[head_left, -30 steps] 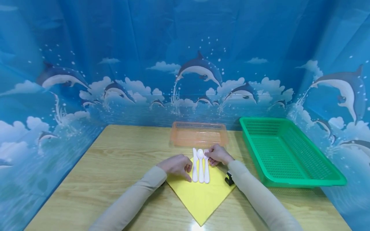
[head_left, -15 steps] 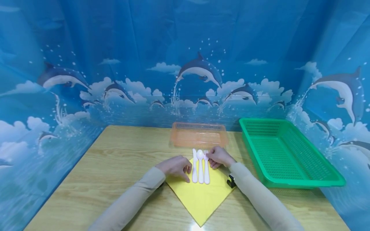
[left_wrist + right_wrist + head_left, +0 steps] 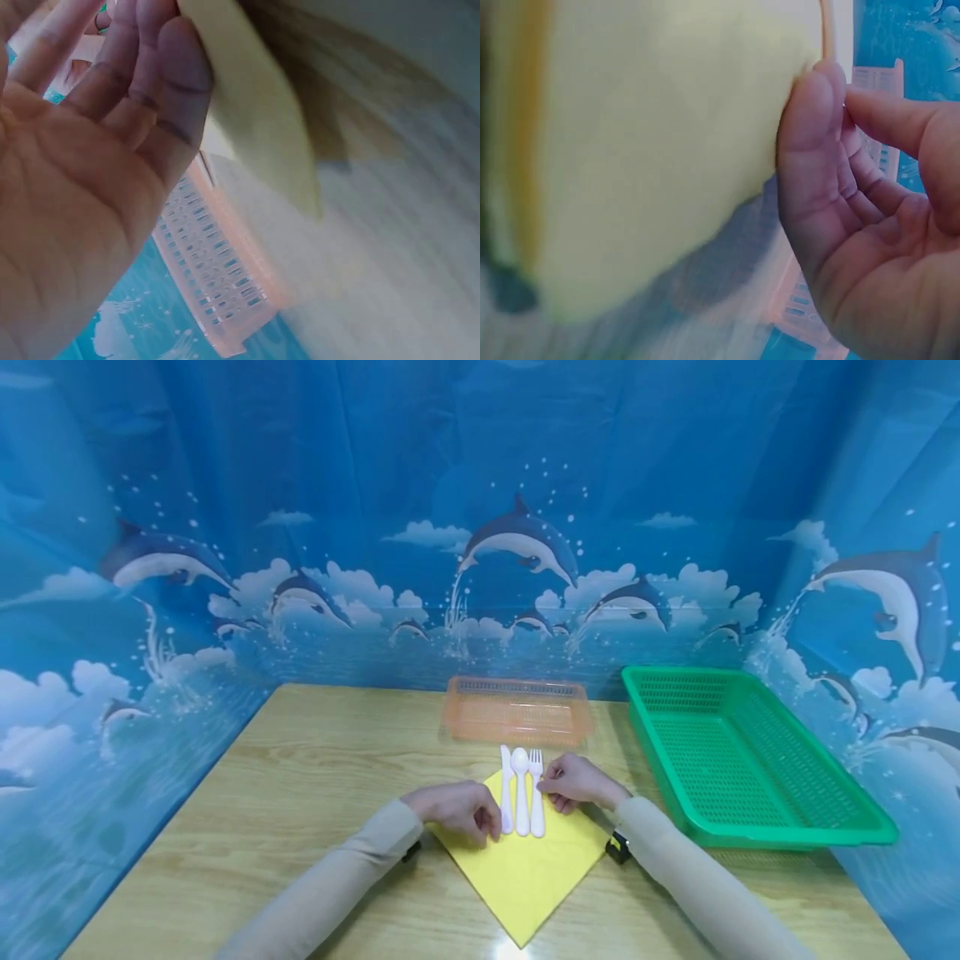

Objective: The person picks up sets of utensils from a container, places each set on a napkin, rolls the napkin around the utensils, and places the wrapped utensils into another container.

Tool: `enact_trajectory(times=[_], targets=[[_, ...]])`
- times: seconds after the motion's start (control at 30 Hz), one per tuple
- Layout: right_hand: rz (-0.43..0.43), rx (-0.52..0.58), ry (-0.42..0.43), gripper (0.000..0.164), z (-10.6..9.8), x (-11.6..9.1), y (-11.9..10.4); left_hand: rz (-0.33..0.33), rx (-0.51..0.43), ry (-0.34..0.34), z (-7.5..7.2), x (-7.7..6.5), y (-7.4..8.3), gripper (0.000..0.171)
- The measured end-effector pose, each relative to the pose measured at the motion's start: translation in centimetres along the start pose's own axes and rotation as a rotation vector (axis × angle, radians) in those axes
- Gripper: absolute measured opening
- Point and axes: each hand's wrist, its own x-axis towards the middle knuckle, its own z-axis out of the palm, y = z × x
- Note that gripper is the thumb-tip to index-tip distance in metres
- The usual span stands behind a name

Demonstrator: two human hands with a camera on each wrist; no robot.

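A white knife (image 3: 506, 810), spoon (image 3: 522, 806) and fork (image 3: 537, 814) lie side by side on a yellow cloth (image 3: 525, 893) turned cornerwise. My left hand (image 3: 461, 810) rests left of the knife, fingers loosely bent, fingertips close to its handle. In the left wrist view, the palm of the left hand (image 3: 82, 195) shows no object in it. On the other side, my right hand (image 3: 581, 782) has its fingertips at the fork's right edge. The right wrist view shows the bent fingers of the right hand (image 3: 877, 232) and the thumb close together; whether they pinch the fork is hidden.
A translucent orange basket (image 3: 517, 718) stands behind the cutlery. The large green basket (image 3: 761, 827) occupies the table's right side. Wooden tabletop (image 3: 330, 752) extends to the left, and a blue dolphin curtain (image 3: 360, 510) hangs around the back and sides.
My right hand has slid down from the fork's head toward its handle, uncovering the tines. The left hand has shifted slightly nearer, its fingers bending more. The cutlery stays almost in place.
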Motion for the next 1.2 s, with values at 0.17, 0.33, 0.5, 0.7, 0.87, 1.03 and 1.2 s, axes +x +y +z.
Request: enact_trajectory(times=[0.17, 0.33, 0.5, 0.7, 0.87, 1.03, 1.2], targets=[[-0.045, -0.046, -0.032, 0.021, 0.1, -0.9, 0.0, -0.067, 0.098, -0.062, 0.3, -0.2, 0.5, 0.019], [-0.100, -0.106, -0.105, 0.017, -0.2, -1.9, -0.2, -0.111, 0.262, -0.110, 0.6, -0.4, 1.2, 0.033], [-0.205, -0.188, -0.208, 0.011, -0.5, -2.8, -0.2, -0.101, 0.374, -0.114, 0.9, -0.6, 1.8, 0.036], [-0.295, -0.222, -0.305, 0.006, -0.8, -3.5, 0.3, -0.115, 0.372, -0.115, 1.1, -0.5, 2.2, 0.029], [-0.317, -0.205, -0.356, 0.004, -0.8, -3.6, 0.4, -0.134, 0.302, -0.113, 1.1, -0.3, 2.1, 0.022], [-0.352, -0.209, -0.409, 0.014, -0.9, -3.8, 0.3, -0.072, 0.269, -0.122, 0.8, -0.3, 1.6, 0.019], [-0.355, -0.261, -0.443, 0.027, -1.3, -4.7, 0.0, -0.029, 0.236, -0.145, 0.3, -0.4, 1.0, 0.014]])
